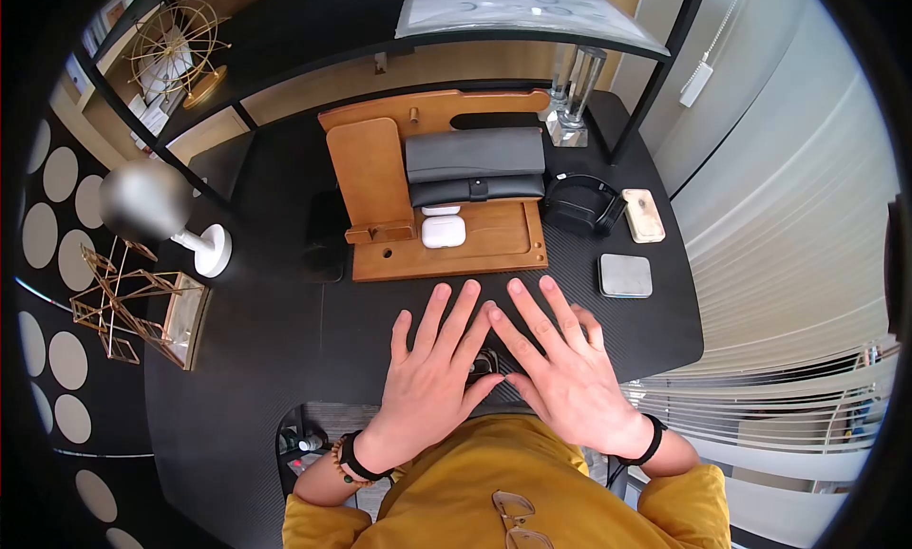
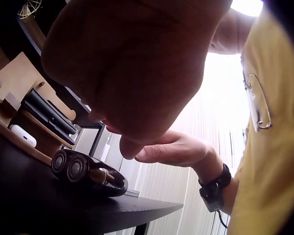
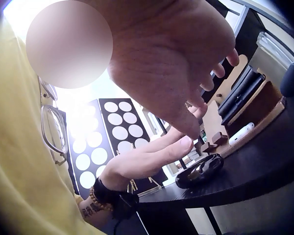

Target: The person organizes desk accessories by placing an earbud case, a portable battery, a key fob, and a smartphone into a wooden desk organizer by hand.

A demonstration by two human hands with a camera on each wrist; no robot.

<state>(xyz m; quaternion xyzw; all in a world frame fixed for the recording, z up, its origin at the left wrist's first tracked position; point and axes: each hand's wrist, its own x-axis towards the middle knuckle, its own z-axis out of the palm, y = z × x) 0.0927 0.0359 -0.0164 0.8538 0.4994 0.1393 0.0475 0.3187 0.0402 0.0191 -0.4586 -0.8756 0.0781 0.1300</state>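
Both hands hover over the front of the black desk, palms down and fingers spread, with index fingertips and thumbs close together. My left hand (image 1: 427,373) is on the left and my right hand (image 1: 575,378) on the right; neither holds anything. Under the gap between them lies a black electric shaver (image 1: 484,363), mostly covered by the fingers in the head view. Its two round shaving heads (image 2: 77,168) show in the left wrist view. The right wrist view shows the glossy side of the shaver (image 3: 200,172), below the left hand's thumb.
Behind the hands stands a wooden organizer (image 1: 456,259) with a white earbuds case (image 1: 444,232) and dark cases (image 1: 475,155). Headphones (image 1: 581,205) and a silver box (image 1: 625,275) sit on the right. A white lamp (image 1: 213,252) and gold-framed ornament (image 1: 128,302) stand left.
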